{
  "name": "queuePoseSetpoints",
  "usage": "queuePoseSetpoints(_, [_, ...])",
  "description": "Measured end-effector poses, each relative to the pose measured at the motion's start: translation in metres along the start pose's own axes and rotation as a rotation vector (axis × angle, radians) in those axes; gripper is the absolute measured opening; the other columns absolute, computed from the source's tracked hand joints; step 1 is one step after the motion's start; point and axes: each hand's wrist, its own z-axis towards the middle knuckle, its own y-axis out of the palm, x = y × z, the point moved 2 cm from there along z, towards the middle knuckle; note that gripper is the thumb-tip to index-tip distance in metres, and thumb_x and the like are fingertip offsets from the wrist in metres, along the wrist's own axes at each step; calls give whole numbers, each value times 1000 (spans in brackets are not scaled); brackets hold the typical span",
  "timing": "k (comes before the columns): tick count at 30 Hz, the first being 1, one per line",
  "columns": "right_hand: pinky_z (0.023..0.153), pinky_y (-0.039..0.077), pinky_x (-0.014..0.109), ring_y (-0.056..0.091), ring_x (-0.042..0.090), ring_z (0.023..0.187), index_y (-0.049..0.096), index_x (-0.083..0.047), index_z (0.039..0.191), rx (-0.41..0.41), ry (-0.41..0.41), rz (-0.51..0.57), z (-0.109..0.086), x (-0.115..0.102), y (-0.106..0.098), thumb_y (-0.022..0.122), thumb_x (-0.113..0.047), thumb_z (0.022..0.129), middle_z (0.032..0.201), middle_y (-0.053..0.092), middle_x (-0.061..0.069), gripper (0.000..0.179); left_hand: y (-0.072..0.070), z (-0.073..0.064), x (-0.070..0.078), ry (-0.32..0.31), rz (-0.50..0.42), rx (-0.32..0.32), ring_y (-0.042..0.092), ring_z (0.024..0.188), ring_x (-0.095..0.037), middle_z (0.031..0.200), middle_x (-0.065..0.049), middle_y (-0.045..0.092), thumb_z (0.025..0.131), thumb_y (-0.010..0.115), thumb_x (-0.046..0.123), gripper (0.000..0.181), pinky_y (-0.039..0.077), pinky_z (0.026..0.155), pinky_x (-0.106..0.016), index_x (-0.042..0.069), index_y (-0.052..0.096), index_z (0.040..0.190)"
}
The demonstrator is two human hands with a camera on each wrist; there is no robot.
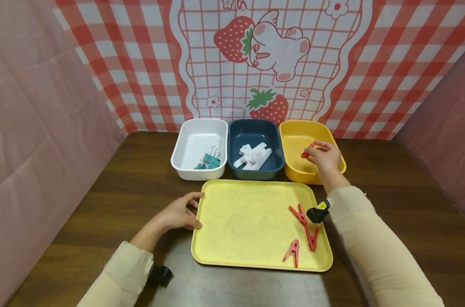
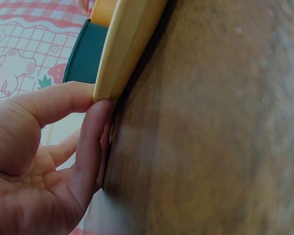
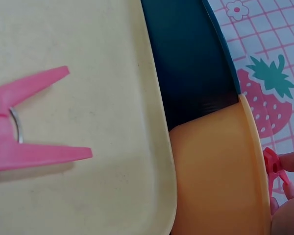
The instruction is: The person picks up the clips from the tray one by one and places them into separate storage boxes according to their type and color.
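Over the yellow bin (image 1: 299, 140), my right hand (image 1: 327, 158) pinches a red clothespin (image 1: 308, 151) between thumb and fingertips. The right wrist view shows this pink-red clothespin (image 3: 273, 166) past the bin's rim, with part of the hand cut off at the frame edge. My left hand (image 1: 180, 211) grips the left rim of the yellow tray (image 1: 240, 221); in the left wrist view thumb and finger (image 2: 90, 142) meet around that edge. Three more red clothespins lie on the tray's right side: an upper one (image 1: 299, 215), a middle one (image 1: 312, 238) and a lower one (image 1: 292, 253).
A white bin (image 1: 202, 128) holding teal binder clips (image 1: 209, 161) stands left of a dark blue bin (image 1: 255, 128) with several white clips (image 1: 252, 157). All three bins line up behind the tray on the wooden table (image 1: 393, 204). A checked cloth (image 1: 140, 64) hangs behind.
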Motion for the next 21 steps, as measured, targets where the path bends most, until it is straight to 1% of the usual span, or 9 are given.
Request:
queuePoseSetpoints(6, [69,53,21,57,9,71,53,-5,116,26,31,-7,8,1,1,68,-2,81,95,44,3,38,1,0,0,-3,-7,-2,60,71,-19,110,-17,40,65,73,-14,84,56,61,-36,3,36,139])
queuePoseSetpoints(8, [68,53,21,56,9,70,54,-4,118,31,36,3,10,1,1,68,-1,81,95,44,3,40,1,0,0,-4,-10,-2,60,72,-19,110,-17,40,65,73,-14,84,56,62,-36,3,36,139])
queuePoseSetpoints(12, [69,52,23,57,9,68,54,-4,116,41,49,26,12,1,1,69,0,80,95,45,3,39,1,0,0,-2,-10,-3,60,71,-19,111,-17,40,65,73,-14,84,56,61,-35,3,36,139])
queuePoseSetpoints(15, [73,52,24,59,9,68,53,-4,120,42,68,30,13,0,1,68,-1,81,97,46,3,43,1,1,-1,9,-21,-6,60,70,-18,110,-17,40,65,72,-15,85,55,61,-35,2,35,139])
queuePoseSetpoints(18, [76,51,25,60,8,69,49,-3,128,43,87,32,13,0,2,67,-2,82,99,46,3,49,1,1,-2,17,-32,-7,61,69,-18,109,-17,39,65,72,-15,85,55,61,-35,2,35,139])
queuePoseSetpoints(21, [77,51,25,60,8,68,49,-4,129,48,105,37,13,0,2,68,-3,82,99,46,3,51,1,1,-3,20,-37,-8,60,69,-18,108,-17,39,64,71,-16,84,55,61,-35,1,35,139])
